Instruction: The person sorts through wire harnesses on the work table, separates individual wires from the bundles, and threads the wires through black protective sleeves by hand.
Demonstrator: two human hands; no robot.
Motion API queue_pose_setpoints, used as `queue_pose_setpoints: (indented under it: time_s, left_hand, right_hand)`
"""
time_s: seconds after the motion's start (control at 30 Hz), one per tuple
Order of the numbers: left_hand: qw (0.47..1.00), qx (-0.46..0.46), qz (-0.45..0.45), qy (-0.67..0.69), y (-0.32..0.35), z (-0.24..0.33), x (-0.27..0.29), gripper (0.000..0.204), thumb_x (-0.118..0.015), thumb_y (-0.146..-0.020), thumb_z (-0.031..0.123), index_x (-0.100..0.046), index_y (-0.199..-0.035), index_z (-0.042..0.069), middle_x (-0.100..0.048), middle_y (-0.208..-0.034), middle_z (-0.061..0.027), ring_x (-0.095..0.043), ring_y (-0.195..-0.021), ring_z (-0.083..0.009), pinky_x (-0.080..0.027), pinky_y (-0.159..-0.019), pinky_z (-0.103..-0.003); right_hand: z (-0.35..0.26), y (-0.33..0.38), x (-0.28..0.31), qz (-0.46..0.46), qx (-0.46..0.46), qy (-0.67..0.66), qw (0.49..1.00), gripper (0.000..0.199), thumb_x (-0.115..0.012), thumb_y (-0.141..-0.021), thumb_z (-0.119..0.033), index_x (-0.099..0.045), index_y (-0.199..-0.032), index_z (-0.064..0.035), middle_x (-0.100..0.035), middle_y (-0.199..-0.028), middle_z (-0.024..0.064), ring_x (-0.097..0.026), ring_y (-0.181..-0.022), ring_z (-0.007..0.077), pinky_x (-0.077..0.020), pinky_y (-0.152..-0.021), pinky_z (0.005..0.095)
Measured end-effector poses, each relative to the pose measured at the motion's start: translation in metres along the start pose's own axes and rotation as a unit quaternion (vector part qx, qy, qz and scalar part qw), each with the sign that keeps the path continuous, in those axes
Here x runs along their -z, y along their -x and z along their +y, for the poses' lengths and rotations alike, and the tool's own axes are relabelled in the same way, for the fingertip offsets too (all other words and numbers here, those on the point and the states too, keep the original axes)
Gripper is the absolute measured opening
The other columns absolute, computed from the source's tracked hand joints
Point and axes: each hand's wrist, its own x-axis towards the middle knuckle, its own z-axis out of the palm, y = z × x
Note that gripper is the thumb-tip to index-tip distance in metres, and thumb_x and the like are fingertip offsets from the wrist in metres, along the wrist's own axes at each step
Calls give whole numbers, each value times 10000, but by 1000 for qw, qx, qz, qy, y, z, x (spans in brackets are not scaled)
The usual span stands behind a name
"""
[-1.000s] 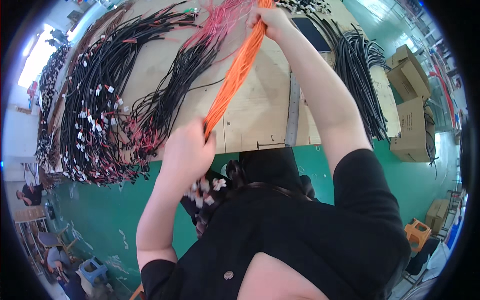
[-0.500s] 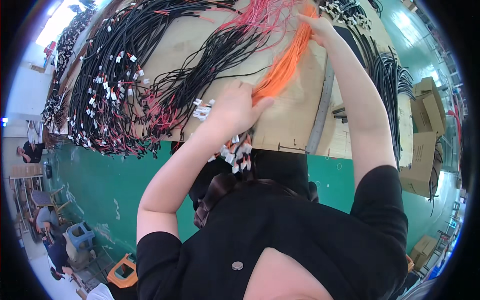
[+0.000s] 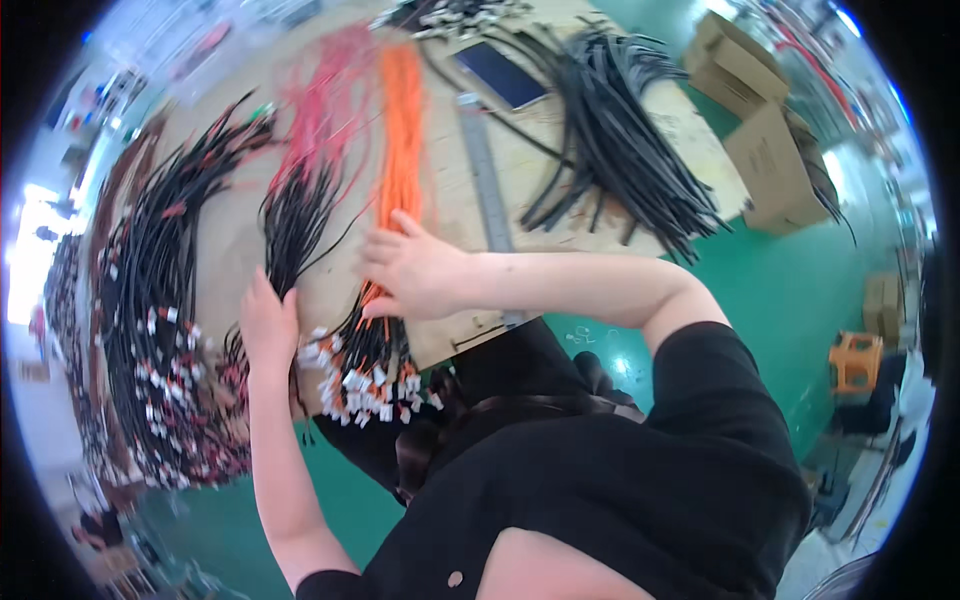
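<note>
My left hand [image 3: 269, 328] is at the lower end of a bundle of black wires [image 3: 298, 205] whose far part is pink-red [image 3: 330, 90]. Its thumb and fingers close around the black part. To its right, my right hand [image 3: 420, 272] lies across a long bundle of orange wires [image 3: 402, 130], fingers spread and thumb apart. Below that hand the bundle continues as black and orange leads, ending in several white connectors [image 3: 365, 392] at the table's near edge.
A thick heap of black cables with white connectors [image 3: 150, 330] covers the table's left side. Right of the orange wires lie a steel ruler [image 3: 484, 170], a dark phone [image 3: 502, 75] and black tubes [image 3: 625, 140]. Cardboard boxes [image 3: 775, 165] stand beyond the right edge.
My left hand has left the orange bundle for the black wires. My right hand has come down to the orange bundle's near part, which now lies straighter. The view has turned.
</note>
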Motion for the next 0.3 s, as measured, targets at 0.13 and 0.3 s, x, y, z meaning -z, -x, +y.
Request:
queue_pose_setpoints:
  time_s: [0.13, 0.3]
  left_hand:
    - [999, -29, -18, 30, -4, 0, 1, 483, -547, -760, 141, -358, -1161, -48, -484, -1049, -248, -463, -967, -392, -388, -802, -416]
    - [990, -31, -106, 84, -8, 15, 1, 539, -553, -739, 99, -325, -1226, 52, -477, -1102, -220, -454, -1006, -388, -373, -839, -396]
  right_hand:
    - [4, 13, 42, 33, -28, -101, 994, 496, -554, -759, -353, -455, -1122, -31, -412, -1170, 187, -358, -1129, 320, -272, -945, 444]
    - [71, 53, 76, 149, -251, 194, 937, 596, -635, -687, -331, -421, -1180, -73, -381, -1210, 172, -331, -1139, 369, -267, -962, 432]
